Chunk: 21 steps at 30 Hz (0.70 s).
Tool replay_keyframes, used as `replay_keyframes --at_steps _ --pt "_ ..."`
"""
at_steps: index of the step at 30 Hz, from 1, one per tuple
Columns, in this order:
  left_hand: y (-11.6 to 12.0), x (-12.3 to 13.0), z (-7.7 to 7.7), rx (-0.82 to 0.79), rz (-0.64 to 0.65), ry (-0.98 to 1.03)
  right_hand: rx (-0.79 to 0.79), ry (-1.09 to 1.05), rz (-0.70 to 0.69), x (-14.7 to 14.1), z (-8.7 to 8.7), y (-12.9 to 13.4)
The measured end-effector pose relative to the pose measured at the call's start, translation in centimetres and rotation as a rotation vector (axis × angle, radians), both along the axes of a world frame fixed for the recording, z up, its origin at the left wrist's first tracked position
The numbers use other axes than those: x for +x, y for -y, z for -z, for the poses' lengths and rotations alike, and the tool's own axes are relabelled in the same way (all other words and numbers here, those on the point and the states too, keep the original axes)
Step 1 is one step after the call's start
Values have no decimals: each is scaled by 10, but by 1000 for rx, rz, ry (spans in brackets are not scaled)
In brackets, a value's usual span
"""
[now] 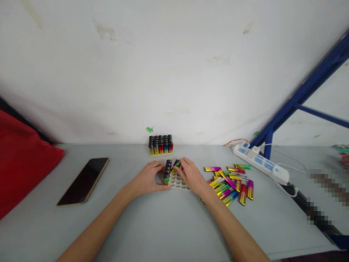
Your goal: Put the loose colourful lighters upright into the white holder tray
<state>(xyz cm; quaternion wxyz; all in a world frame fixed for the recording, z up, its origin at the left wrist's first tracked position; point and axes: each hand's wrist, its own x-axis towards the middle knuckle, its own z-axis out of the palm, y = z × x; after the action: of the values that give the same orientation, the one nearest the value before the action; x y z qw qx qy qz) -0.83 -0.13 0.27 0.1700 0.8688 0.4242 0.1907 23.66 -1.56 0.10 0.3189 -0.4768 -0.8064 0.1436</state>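
A white tray [178,181] with rows of holes lies in front of me. A column of black-topped lighters [167,171] stands upright along its left side. My left hand [148,179] grips the tray's left end, its thumb at the near corner and its fingers by the lighters at the back. My right hand [191,175] pinches a single tilted lighter [176,164] over the far part of the tray, just right of the standing column. The right fingers partly cover this lighter and the tray's right side.
A filled block of black-topped lighters [160,145] stands by the wall. Loose shiny multicoloured lighters [229,183] lie piled to the right. A power strip [260,162] with cables lies beyond them, near a blue frame [289,103]. Left are a phone [84,181] and red cloth [24,160].
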Motion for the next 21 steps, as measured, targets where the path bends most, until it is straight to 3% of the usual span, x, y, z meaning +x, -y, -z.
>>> replay_keyframes --at_steps 6,14,17,21 --pt "-3 -3 6 -7 -32 4 -86 -40 -58 6 0 -6" --pt "-8 -5 11 55 -5 35 -80 100 -17 -10 -1 -7" --pt "-10 -6 13 67 -16 33 -73 48 -13 17 -14 -2" --pt "-12 -7 14 32 -26 28 -40 40 164 90 -32 3"
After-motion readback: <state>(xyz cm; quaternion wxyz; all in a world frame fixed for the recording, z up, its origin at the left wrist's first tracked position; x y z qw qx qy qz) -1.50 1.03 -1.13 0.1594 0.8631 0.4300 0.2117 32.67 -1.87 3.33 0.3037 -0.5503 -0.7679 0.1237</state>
